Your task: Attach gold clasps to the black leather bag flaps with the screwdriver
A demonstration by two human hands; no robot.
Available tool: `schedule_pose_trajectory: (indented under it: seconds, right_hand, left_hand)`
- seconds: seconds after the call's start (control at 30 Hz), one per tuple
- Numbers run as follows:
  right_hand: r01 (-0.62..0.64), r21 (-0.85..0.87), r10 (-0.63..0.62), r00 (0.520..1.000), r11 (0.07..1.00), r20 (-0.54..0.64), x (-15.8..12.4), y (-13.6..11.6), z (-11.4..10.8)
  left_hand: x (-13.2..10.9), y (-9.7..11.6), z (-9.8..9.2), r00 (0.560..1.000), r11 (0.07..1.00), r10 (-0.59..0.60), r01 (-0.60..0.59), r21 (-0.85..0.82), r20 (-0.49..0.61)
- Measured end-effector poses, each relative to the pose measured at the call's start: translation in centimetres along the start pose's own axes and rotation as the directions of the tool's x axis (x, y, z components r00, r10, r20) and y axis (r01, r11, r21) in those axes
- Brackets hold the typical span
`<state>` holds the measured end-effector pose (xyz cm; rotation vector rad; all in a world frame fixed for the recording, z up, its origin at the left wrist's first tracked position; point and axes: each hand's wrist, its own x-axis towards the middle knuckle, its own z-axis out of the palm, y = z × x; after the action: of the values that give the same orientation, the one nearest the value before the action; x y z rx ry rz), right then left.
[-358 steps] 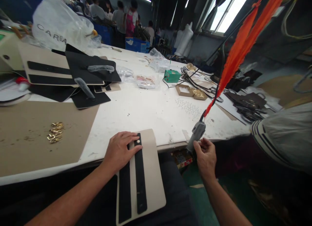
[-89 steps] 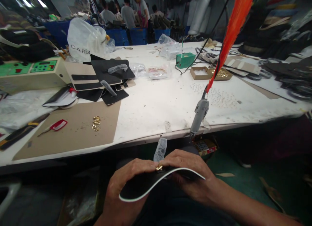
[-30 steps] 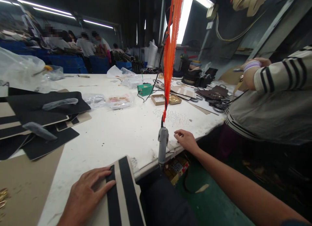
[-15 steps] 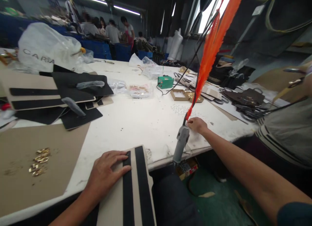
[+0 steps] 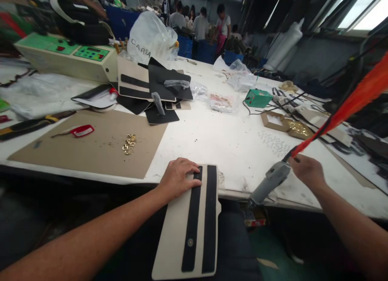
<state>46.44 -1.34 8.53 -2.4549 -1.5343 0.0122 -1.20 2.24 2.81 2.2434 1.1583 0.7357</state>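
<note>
A beige panel with two black stripes rests half on my lap, its top end at the table edge. My left hand holds it down, thumb and fingers on the inner stripe near the top. A small round metal piece shows low on that stripe. My right hand is at the tabletop, fingers pinched together, partly hidden behind a grey electric screwdriver. Whether it touches the screwdriver or holds something tiny, I cannot make out. The screwdriver hangs tilted from an orange coiled cord.
Small clear pieces lie scattered beyond my right hand, near a cardboard box and a green power box. Gold hardware sits on brown board at left. Stacked panels and a machine stand behind.
The view has swung left, bringing the machine into sight. The screwdriver leans more to the side. Both hands stay at the panel and by the screwdriver top; more of the panel shows.
</note>
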Motion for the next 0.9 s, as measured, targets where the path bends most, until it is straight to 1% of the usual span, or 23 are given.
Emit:
schedule_pose_trajectory:
  seconds: [0.07,0.13,0.17,0.23,0.27,0.3,0.33,0.37,0.4,0.43,0.47,0.5,0.57,0.6,0.67,0.77,0.9]
  right_hand:
    - [-0.114,0.092,0.123,0.987,0.989,-0.100,-3.0,0.5,-1.6]
    - [-0.217,0.222,0.258,0.949,0.951,-0.179,-7.3,0.1,-3.1]
    - [-0.260,0.288,0.323,0.925,0.922,-0.200,-9.8,-0.6,-3.5]
    - [-0.285,0.401,0.359,0.925,0.871,-0.122,-14.6,-3.1,-3.5]
    - [-0.280,0.463,0.343,0.937,0.841,-0.057,-16.5,-4.9,-3.1]
    - [-0.227,0.540,0.274,0.962,0.811,-0.007,-18.0,-6.9,-2.3]
    - [-0.175,0.614,0.178,0.982,0.770,0.057,-19.0,-9.2,-1.4]
    - [-0.134,0.669,0.063,0.989,0.731,0.130,-19.4,-11.6,-0.3]
    - [-0.091,0.714,-0.055,0.982,0.695,0.180,-19.4,-13.9,0.8]
    - [-0.054,0.753,-0.164,0.963,0.656,0.212,-18.9,-16.1,1.8]
    - [-0.020,0.778,-0.248,0.942,0.627,0.225,-18.1,-18.2,2.8]
    - [0.020,0.785,-0.319,0.920,0.619,0.228,-17.3,-19.9,3.7]
    - [0.099,0.775,-0.415,0.882,0.624,0.222,-15.6,-22.5,5.1]
    - [0.131,0.764,-0.446,0.868,0.631,0.219,-14.9,-23.3,5.7]
    - [0.167,0.751,-0.478,0.851,0.638,0.217,-14.1,-24.2,6.6]
    - [0.199,0.728,-0.497,0.840,0.656,0.219,-13.7,-24.3,7.6]
    - [0.250,0.707,-0.522,0.831,0.662,0.195,-13.9,-24.1,8.1]
  left_hand:
    - [-0.1,-0.1,0.1,1.000,1.000,0.008,-0.008,-0.001,-0.013]
    - [-0.1,-0.2,0.1,1.000,1.000,0.016,-0.016,0.002,-0.018]
    - [-0.1,-0.2,0.1,1.000,1.000,0.020,-0.020,0.003,-0.017]
    - [0.0,-0.3,0.2,1.000,1.000,0.024,-0.024,0.005,-0.014]
    - [0.0,-0.3,0.2,1.000,1.000,0.025,-0.025,0.008,-0.015]
    - [0.0,-0.4,0.2,1.000,1.000,0.024,-0.024,0.011,-0.017]
    - [0.0,-0.4,0.3,1.000,1.000,0.023,-0.023,0.013,-0.018]
    - [0.0,-0.4,0.3,1.000,1.000,0.022,-0.021,0.015,-0.019]
    - [0.0,-0.4,0.3,1.000,1.000,0.022,-0.021,0.017,-0.018]
    - [0.0,-0.4,0.3,1.000,1.000,0.024,-0.024,0.018,-0.017]
    - [0.0,-0.4,0.4,0.999,0.999,0.028,-0.028,0.020,-0.016]
    - [0.0,-0.5,0.4,0.999,0.999,0.032,-0.031,0.021,-0.017]
    - [0.0,-0.5,0.4,0.999,0.999,0.036,-0.035,0.022,-0.027]
    - [0.0,-0.5,0.4,0.999,0.999,0.034,-0.033,0.021,-0.031]
    - [-0.1,-0.6,0.4,0.999,0.999,0.030,-0.029,0.021,-0.034]
    - [-0.1,-0.6,0.4,0.999,0.999,0.034,-0.033,0.021,-0.035]
    - [-0.2,-0.7,0.5,0.998,0.999,0.043,-0.043,0.012,-0.041]
